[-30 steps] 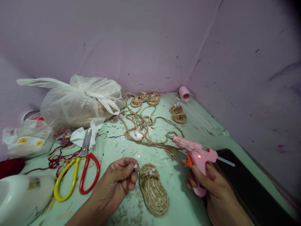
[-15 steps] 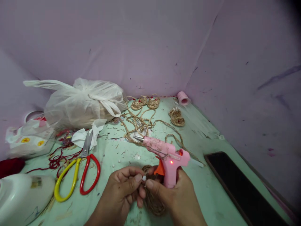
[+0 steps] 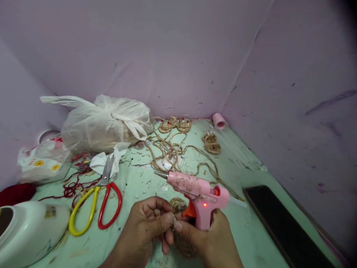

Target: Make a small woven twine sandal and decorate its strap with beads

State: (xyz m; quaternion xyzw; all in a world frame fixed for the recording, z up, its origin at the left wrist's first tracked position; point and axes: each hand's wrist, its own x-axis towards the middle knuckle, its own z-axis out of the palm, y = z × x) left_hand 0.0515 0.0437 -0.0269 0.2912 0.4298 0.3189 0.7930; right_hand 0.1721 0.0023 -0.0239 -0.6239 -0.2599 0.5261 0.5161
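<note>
My left hand [image 3: 149, 227] is closed in a pinch, with a small white bead [image 3: 174, 220] at the tips of its thumb and finger. My right hand [image 3: 213, 238] grips a pink hot glue gun [image 3: 189, 184] by its handle. The gun's red light glows and its metal nozzle points left. The right thumb reaches across to the bead and meets the left fingertips there. Under both hands lies a coiled twine sole [image 3: 178, 204], partly hidden by the fingers.
Scissors [image 3: 106, 178] with yellow and red handles lie left, near red yarn [image 3: 74, 188] and a white bottle [image 3: 33, 227]. Behind are a plastic bag [image 3: 106, 123], loose braided twine [image 3: 170, 147] and small twine slippers [image 3: 212, 143]. A phone [image 3: 279, 219] lies right.
The right thumb has closed in on the bead, which is now mostly covered by fingertips. The glue gun sits slightly lower in view, and the whole scene has shifted a little right and down.
</note>
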